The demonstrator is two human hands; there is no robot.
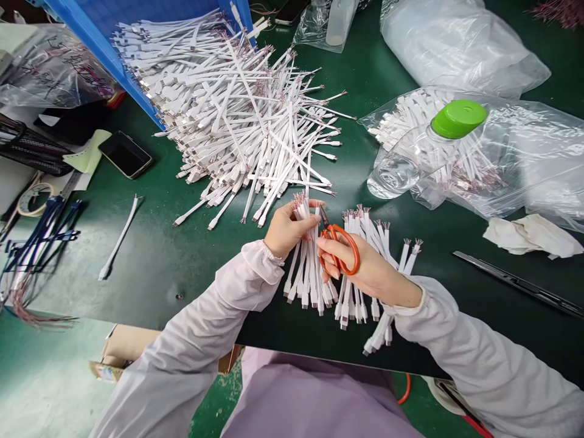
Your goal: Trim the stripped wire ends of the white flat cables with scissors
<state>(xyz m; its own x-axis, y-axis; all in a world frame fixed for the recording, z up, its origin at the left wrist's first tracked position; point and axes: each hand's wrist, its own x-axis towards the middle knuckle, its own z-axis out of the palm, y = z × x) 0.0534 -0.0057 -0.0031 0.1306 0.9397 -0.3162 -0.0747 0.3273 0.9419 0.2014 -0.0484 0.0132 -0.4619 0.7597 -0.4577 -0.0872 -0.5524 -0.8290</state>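
Note:
My left hand point(286, 228) is closed on a bundle of short white flat cables point(306, 267) that fans out on the green table, its stripped wire ends pointing away from me. My right hand point(360, 267) grips orange-handled scissors point(337, 246), whose blades point at the bundle's wire ends beside my left fingers. A second row of white cables point(365, 240) lies under and to the right of my right hand.
A large heap of white cables point(241, 115) spills from a blue bin point(91, 36) at the back. A clear bottle with green cap point(458, 118) lies on plastic bags of cables. A phone point(125, 154), one stray cable point(119, 238), a rag point(531, 236) and a metal ruler point(515, 283) lie around.

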